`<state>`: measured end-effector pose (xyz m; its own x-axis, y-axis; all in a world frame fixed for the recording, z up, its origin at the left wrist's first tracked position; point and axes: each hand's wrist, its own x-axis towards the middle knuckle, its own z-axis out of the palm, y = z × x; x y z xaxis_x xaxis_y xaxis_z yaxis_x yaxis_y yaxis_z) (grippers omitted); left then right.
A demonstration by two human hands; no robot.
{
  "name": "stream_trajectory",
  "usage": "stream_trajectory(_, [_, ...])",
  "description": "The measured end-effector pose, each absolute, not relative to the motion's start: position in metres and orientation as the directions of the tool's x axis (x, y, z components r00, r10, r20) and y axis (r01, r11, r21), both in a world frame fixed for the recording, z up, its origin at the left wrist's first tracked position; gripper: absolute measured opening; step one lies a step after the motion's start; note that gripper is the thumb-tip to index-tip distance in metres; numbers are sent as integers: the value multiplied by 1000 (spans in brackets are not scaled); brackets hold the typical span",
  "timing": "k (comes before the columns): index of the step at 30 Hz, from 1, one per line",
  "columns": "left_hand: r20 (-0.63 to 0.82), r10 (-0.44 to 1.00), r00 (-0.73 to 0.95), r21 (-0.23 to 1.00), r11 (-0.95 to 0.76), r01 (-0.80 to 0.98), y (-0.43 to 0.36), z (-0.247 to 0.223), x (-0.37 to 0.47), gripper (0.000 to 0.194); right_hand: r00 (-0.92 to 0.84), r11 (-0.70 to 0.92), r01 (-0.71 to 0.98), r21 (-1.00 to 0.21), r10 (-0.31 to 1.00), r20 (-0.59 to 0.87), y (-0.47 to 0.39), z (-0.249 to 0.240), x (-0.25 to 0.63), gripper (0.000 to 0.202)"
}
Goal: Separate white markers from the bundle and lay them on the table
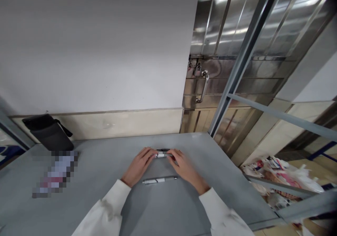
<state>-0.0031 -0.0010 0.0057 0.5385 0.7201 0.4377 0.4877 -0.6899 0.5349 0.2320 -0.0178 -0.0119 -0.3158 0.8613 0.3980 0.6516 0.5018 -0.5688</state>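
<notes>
Near the far part of the grey table (100,180), a pen with a white section (162,155) lies crosswise between my two hands. The fingers of my left hand (140,166) close on its left end, and those of my right hand (184,169) close on its right end. Just behind it shows a dark pen (163,149), partly hidden by my fingers. Closer to me, a silver and white pen (159,180) rests on the table, touched by neither hand.
A black bottle-like case (54,134) stands at the back left, beside a pixelated item (58,171). Behind the table is a white wall. Metal shelf posts (231,85) rise at the right, with plastic bags (286,176) beyond the right edge.
</notes>
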Motion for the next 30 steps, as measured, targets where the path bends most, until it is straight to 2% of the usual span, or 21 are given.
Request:
stream_trajectory(9, [454,710,539,393,-702,593,2,2,0,24,-296,515,706,-485,838,459,-9,-23,229,21])
stream_trajectory(15, [399,779,483,443,-625,643,0,4,3,43,-322,554,722,-414,799,507,-5,-26,224,24])
stream_trajectory(21, [416,782,464,483,-622,616,2,-1,0,34,-304,570,644,-511,803,513,-12,-14,228,12])
stream_trajectory(24, [444,772,454,498,-634,591,5,-4,-2,28,-277,555,616,-560,817,505,-15,-12,229,16])
stream_trajectory(30, [471,771,428,512,-634,580,8,-9,-3,24,-284,566,598,-567,811,511,-12,-16,230,14])
